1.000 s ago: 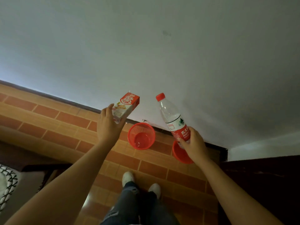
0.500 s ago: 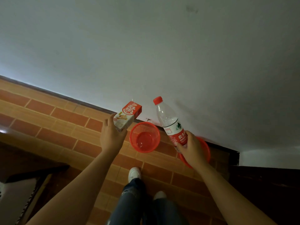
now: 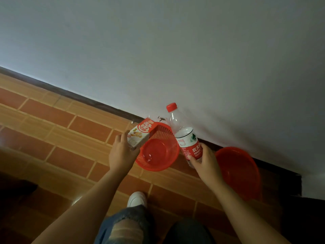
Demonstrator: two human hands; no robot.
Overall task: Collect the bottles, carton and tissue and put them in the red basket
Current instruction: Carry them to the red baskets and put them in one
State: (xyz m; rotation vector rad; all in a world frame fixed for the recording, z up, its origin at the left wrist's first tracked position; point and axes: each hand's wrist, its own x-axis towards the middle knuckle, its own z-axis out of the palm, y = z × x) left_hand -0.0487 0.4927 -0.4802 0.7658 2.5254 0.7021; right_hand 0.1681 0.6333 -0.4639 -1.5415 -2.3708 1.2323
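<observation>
**Carton and bottle brought down to the basket**

Since a second ago both hands have dropped lower and closer to the red basket (image 3: 158, 150), which now looks larger and nearer on the tiled floor (image 3: 52, 134) by the wall (image 3: 175, 50). Release looks imminent.

- Left hand (image 3: 121, 155): grip curled round the carton (image 3: 140, 133), held over the basket's left rim.
- Right hand (image 3: 204, 162): grip wrapped round the base of the bottle (image 3: 184, 136), just right of the basket.
- Basket: no collected item visible inside.
- Red basin (image 3: 241, 173) right of it: nothing visible inside. Tissue not in view.
</observation>
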